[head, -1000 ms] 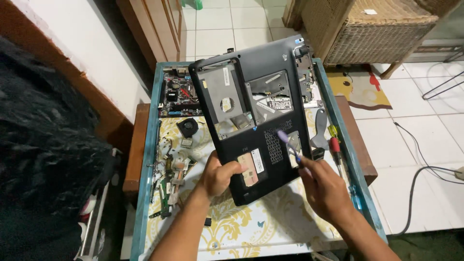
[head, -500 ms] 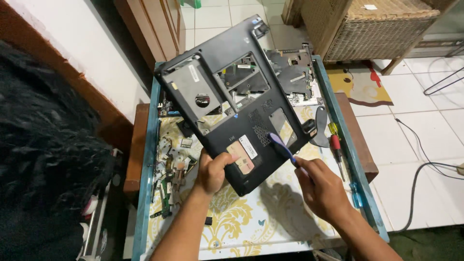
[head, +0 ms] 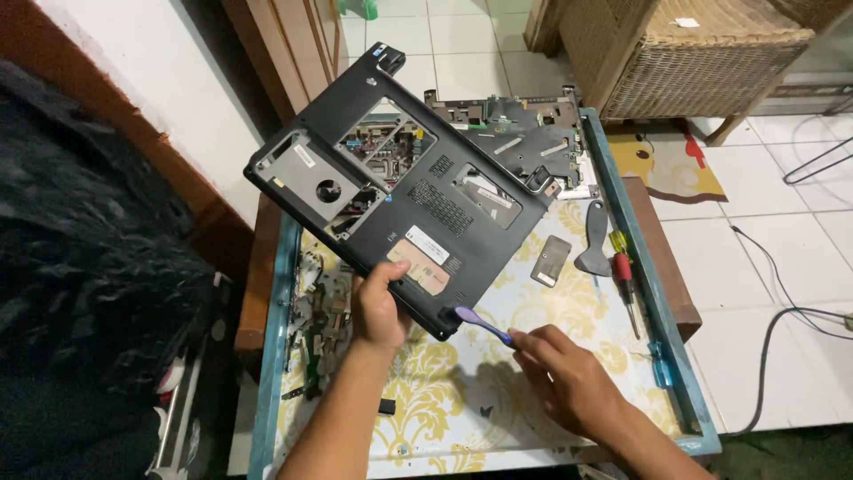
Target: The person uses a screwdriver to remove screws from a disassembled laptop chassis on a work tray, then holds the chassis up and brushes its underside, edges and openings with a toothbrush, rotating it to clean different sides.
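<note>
Laptop base cover (head: 404,191) lifted off the worktop (head: 462,427) — left hand (head: 380,307) grips its near edge.
Right hand (head: 569,378) pinches purple pry tool (head: 482,324) at the corner — keep tip shallow, cover steady.

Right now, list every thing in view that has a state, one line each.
Laptop base cover: lifted off, tilted, underside up.
Left hand: gripping the cover's near edge.
Right hand: holding a purple pry tool, tip at the cover's corner.
Motherboard tray: exposed, flat on the table.
Screwdrivers: lying unused.

Left hand (head: 380,311) lifts black laptop base (head: 400,191); right hand (head: 569,382) pokes purple tool (head: 482,324), perhaps touching
</note>
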